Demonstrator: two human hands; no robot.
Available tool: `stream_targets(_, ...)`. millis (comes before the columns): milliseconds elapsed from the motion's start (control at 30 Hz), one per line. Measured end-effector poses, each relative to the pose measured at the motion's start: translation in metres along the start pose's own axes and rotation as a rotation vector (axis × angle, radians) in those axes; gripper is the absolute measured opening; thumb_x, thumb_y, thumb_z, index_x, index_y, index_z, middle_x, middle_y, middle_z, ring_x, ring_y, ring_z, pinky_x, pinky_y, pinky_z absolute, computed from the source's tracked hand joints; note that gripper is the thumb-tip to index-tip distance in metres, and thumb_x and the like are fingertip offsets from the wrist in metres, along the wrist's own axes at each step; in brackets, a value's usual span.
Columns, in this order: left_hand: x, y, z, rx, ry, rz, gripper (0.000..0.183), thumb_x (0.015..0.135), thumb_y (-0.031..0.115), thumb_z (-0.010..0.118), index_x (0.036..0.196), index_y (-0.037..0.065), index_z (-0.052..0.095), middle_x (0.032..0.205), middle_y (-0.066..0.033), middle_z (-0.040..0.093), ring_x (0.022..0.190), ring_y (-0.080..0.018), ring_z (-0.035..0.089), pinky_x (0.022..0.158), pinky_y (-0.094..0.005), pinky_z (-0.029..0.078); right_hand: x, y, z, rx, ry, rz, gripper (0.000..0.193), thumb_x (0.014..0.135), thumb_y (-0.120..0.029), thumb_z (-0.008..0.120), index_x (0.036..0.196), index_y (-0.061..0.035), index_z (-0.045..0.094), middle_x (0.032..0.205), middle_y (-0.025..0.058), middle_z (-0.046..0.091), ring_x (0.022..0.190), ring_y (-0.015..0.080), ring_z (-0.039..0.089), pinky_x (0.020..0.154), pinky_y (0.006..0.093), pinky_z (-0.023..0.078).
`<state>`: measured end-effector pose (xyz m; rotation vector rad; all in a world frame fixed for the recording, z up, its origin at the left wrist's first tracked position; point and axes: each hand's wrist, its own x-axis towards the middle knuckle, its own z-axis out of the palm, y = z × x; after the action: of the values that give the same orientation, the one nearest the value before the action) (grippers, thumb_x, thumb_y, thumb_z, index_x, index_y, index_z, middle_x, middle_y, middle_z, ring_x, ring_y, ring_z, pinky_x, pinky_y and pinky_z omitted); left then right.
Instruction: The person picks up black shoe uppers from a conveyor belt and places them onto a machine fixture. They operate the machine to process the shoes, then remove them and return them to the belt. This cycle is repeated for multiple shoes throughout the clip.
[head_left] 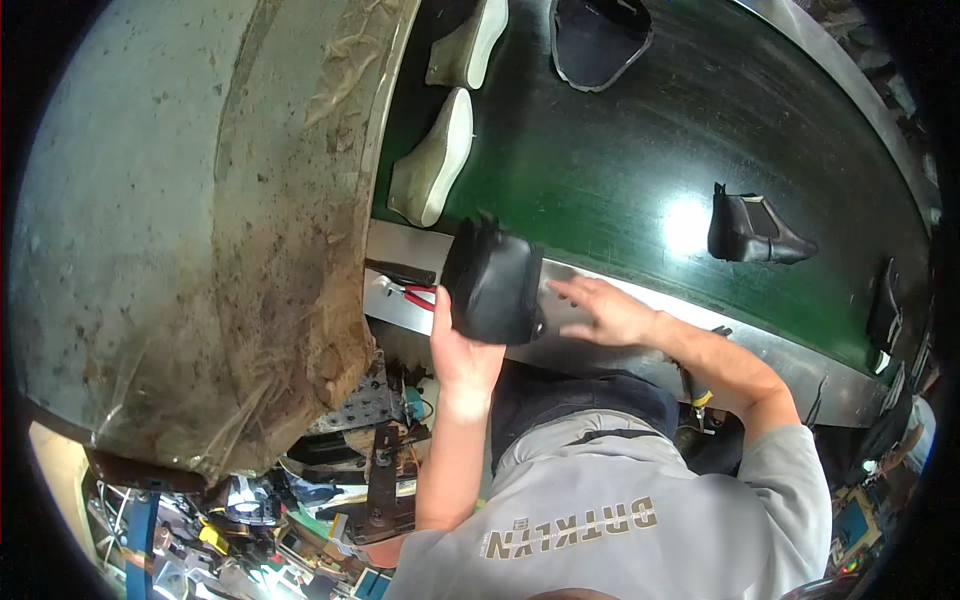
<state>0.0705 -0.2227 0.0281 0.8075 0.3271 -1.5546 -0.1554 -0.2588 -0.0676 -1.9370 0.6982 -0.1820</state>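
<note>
My left hand point(465, 358) grips a black leather boot upper point(496, 288) from its near side, thumb up along the left edge. The upper is held over the metal edge strip of the bench. Just right of it is my right hand point(612, 314), its fingers spread and pointing at the upper, holding nothing. Beside my left thumb, red-handled pliers point(418, 297) lie on the metal strip. A dark tool handle point(402, 271) rests just beyond them. The upper's far side is hidden from this view.
Two wedge-shaped shoe lasts with pale soles point(455, 150) lie on the green belt point(590, 170). Another black upper point(600, 50) is at the far edge, a dark ankle-boot upper point(760, 230) at right. A large stained metal housing point(290, 200) walls off the left side.
</note>
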Motion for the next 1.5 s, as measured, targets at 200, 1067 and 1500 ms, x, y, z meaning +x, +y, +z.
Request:
stream_targets(200,-0.066,0.011,-0.04,0.327,0.016,0.199,0.05,0.1,0.027,0.048,0.141,0.0,0.041,0.14,-0.0137,0.05,0.129,-0.0307,0.048,0.112,-0.0474,0.032,0.137,0.063,-0.02,0.471,0.635,0.318,0.043,0.09,-0.031,0.065,0.119,-0.0009,0.058,0.095,0.0175,0.067,0.085,0.0239,0.065,0.08,0.035,0.052)
stream_targets(1067,-0.152,0.012,-0.118,0.844,0.265,0.442,0.043,0.093,0.01,0.063,0.131,-0.004,0.05,0.128,-0.0099,0.057,0.115,-0.0179,0.054,0.103,-0.0325,0.039,0.275,0.064,-0.039,0.407,0.856,0.639,0.075,0.08,-0.043,0.072,0.132,0.0055,0.049,0.123,0.0226,0.06,0.113,0.0306,0.059,0.096,0.0373,0.047)
stream_targets(1500,-0.186,0.018,-0.143,0.879,0.451,0.511,0.044,0.092,0.011,0.065,0.13,-0.004,0.05,0.126,-0.0101,0.058,0.114,-0.0178,0.054,0.103,-0.0314,0.038,0.309,0.059,-0.038,0.706,0.927,0.811,0.04,0.072,-0.026,0.077,0.101,0.0006,0.067,0.097,0.0159,0.07,0.093,0.0265,0.068,0.082,0.0388,0.052)
